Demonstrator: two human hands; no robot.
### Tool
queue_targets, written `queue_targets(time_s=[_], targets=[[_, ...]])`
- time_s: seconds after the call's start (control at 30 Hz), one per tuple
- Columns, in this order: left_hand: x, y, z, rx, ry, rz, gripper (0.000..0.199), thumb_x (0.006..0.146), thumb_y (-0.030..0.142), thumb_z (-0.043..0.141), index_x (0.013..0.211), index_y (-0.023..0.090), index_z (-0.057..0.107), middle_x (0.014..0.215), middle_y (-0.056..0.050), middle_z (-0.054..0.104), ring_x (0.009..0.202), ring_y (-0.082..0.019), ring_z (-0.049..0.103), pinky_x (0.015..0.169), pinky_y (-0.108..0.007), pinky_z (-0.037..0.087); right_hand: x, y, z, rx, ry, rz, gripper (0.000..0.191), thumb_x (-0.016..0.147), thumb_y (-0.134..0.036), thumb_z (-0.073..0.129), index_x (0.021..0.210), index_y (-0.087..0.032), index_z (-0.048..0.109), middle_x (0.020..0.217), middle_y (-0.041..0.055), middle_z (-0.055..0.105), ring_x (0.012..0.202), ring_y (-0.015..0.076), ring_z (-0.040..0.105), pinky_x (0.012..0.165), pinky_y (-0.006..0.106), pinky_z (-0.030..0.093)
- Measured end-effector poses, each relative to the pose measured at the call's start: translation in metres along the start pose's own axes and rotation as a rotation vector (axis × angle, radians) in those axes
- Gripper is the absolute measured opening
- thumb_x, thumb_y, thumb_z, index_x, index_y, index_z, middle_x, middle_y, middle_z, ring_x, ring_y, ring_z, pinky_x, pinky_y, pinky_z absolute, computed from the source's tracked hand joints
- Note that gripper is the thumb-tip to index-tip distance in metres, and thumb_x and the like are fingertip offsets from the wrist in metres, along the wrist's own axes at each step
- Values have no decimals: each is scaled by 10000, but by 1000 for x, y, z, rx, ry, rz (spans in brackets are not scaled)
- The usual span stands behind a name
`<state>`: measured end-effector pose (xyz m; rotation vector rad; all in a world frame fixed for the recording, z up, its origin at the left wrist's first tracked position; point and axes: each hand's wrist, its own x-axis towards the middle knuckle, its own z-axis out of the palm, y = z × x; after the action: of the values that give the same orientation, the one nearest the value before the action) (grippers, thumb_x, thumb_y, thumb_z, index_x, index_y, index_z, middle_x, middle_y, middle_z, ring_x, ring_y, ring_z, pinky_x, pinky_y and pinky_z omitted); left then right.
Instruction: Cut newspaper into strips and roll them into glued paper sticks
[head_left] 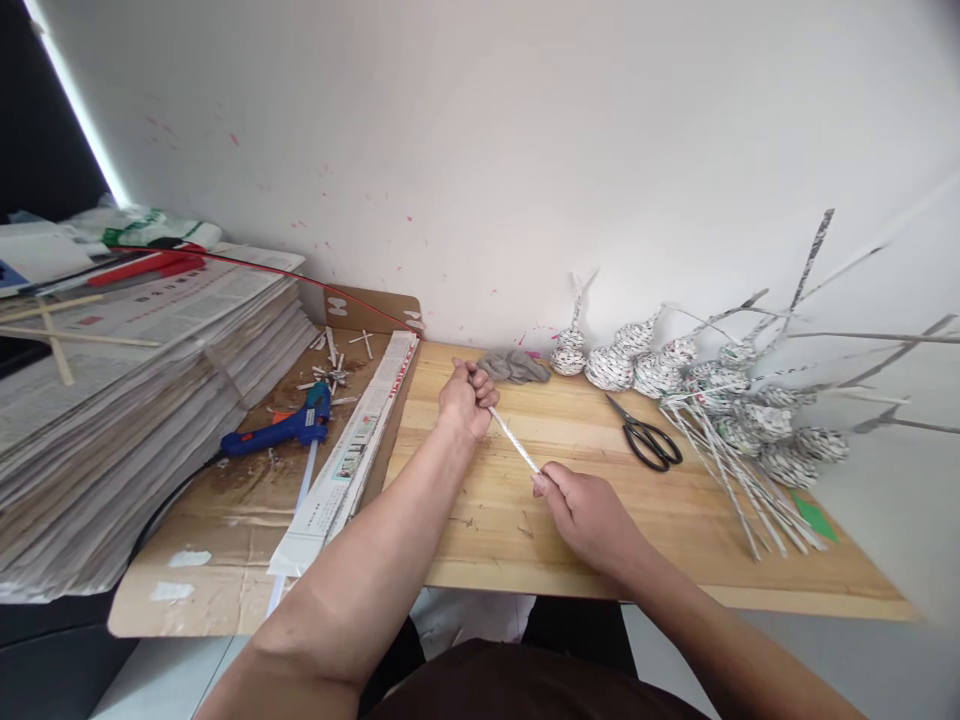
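A thin rolled newspaper stick [514, 441] slants between my two hands, above the wooden board. At its far end my left hand [466, 398] is closed around it, fingers curled in. My right hand [581, 508] pinches the near end between thumb and fingers. Just behind my left hand lies a crumpled grey cloth [517, 366]. Black-handled scissors [646, 435] rest to the right, blades pointing away to the left. More rolled paper sticks [739, 480] lie in a loose bundle at the right.
Several woven paper gourds [611, 368] stand along the wall, some with long paper ends sticking out. On the left are newspaper strips [352, 455], a blue glue gun [277, 435] on cardboard [225, 560], and a tall newspaper stack [150, 400]. The wooden board [480, 540] ends near my body.
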<state>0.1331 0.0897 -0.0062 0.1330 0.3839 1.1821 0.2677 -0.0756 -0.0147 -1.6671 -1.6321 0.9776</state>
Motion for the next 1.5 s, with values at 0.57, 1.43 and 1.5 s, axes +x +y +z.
queue_targets(time_s=[0.57,1.43,1.5], targets=[[1,0,-1,16,-1,-12,377,980,403,326,683,184,403,481,76,267,339,-52,246,327,-152,158,23,-2,10,424,-246,161,398,926,-570,323,863,-206,471,497,-85,348,366,92,320,398,228,279],[0,-2,-1,12,-19,-100,354,964,418,366,698,186,400,497,81,259,341,-49,242,319,-142,137,46,-3,20,687,-347,242,430,860,-650,419,755,-234,390,450,-101,322,338,93,305,364,216,237],[0,-2,-1,8,-18,-98,352,962,418,373,698,186,402,498,82,257,342,-50,242,321,-142,141,45,-5,19,685,-353,226,453,856,-674,407,789,-226,425,460,-96,350,343,93,327,367,219,249]])
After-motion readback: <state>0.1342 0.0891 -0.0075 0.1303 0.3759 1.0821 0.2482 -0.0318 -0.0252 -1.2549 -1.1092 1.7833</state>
